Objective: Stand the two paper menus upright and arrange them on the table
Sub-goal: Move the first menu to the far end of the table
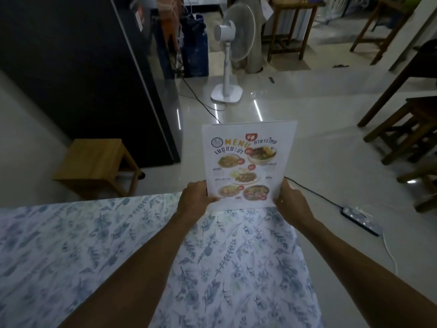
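A white paper menu [248, 162] printed with food photos and the word MENU stands upright at the far edge of the table [94, 245], which has a blue leaf-patterned cloth. My left hand [195, 200] grips its lower left edge and my right hand [289, 202] grips its lower right edge. A second sheet edge shows just behind the top of the menu; whether it is the second menu I cannot tell.
Beyond the table edge are a low wooden stool [94, 166] at left, a white standing fan [228, 58], a black cabinet [82, 67], a power strip [360, 220] with cables on the floor, and dark wooden stools [406, 129] at right.
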{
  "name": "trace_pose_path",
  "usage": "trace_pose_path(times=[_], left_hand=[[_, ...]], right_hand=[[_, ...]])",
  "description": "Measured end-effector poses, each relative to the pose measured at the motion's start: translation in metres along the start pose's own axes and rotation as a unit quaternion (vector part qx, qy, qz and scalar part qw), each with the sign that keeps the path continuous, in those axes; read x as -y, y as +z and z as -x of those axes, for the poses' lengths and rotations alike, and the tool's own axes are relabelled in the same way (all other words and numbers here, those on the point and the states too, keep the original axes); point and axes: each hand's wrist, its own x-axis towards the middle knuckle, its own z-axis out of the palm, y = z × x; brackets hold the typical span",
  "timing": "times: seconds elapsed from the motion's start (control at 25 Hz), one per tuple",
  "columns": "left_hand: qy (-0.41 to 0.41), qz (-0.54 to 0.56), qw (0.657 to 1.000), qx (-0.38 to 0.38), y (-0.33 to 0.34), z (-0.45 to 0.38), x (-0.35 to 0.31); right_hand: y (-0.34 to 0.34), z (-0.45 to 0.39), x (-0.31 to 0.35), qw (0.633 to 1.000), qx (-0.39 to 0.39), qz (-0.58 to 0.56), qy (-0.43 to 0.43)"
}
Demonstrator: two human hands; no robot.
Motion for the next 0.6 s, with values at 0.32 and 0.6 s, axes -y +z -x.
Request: trace_pose_path(times=[0.32, 0.6], left_hand=[[-0.007, 0.022, 1.000, -0.002, 0.001, 0.001, -0.002], [-0.041, -0.068, 0.997, 0.005, -0.014, 0.023, -0.008]], right_hand=[[0.012, 0.006, -0.007, 0.998, 0.015, 0.032, 0.056], [-0.006, 0.030, 0.008, 0.994, 0.010, 0.028, 0.102]])
